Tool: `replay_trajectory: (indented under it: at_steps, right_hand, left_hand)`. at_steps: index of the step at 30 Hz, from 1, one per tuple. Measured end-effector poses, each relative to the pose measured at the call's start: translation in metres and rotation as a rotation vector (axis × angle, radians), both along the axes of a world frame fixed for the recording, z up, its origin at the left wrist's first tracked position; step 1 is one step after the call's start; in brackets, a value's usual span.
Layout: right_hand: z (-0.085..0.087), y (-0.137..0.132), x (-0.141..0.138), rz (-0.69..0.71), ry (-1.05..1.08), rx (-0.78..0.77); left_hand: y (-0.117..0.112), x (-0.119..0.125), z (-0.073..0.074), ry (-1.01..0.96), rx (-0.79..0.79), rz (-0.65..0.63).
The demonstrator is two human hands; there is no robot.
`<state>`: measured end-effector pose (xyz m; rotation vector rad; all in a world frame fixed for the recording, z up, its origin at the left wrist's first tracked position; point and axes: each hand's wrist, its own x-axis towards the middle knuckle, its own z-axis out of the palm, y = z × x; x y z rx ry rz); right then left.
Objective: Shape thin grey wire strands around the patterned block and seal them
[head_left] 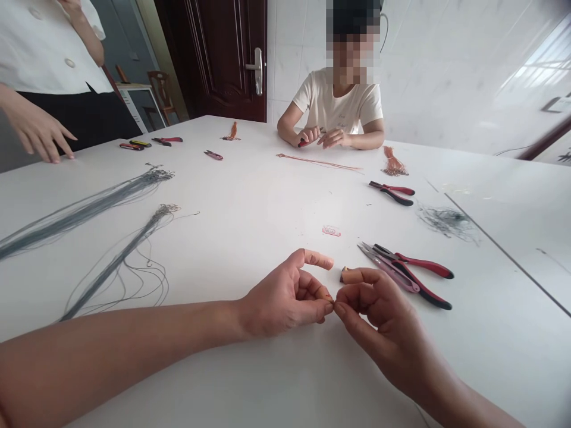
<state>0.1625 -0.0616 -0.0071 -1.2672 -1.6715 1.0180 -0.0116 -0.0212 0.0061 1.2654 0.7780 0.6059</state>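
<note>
Low over the white table (pixel 250 226), my left hand (pixel 283 297) is closed in a pinch, with its index finger held out straight. My right hand (pixel 383 315) pinches right against it, thumb and finger meeting the left fingertips. Whatever lies between them is too small to make out. A tan wrap with a dark end covers my right index fingertip (pixel 350 274). Just beyond my right hand lie thread snips (pixel 392 268) with pinkish handles and red-and-black pliers (pixel 423 273). A small red-printed clear piece (pixel 331 230) rests ahead of my hands.
Bundles of grey cords (pixel 89 208) with small metal ends lie at left. Further right are a second pair of pliers (pixel 392 191), a grey tangle (pixel 448 221) and an orange bundle (pixel 393 161). A seated person (pixel 339 110) works opposite; another person's hand (pixel 40 131) rests at far left.
</note>
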Motion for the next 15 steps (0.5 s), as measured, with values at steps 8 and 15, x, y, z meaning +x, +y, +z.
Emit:
replay_trajectory:
  at_steps: [8,15]
  right_hand:
    - [0.0016,-0.0019,-0.0065,-0.008,0.104,-0.119]
    - [0.0005,-0.0027,-0.0090,0.007,0.143,-0.148]
  left_hand:
    - [-0.0014,-0.0012,-0.0007,-0.047,0.019,-0.014]
    - [-0.0028,-0.0007,-0.0022,-0.031,-0.006,0.011]
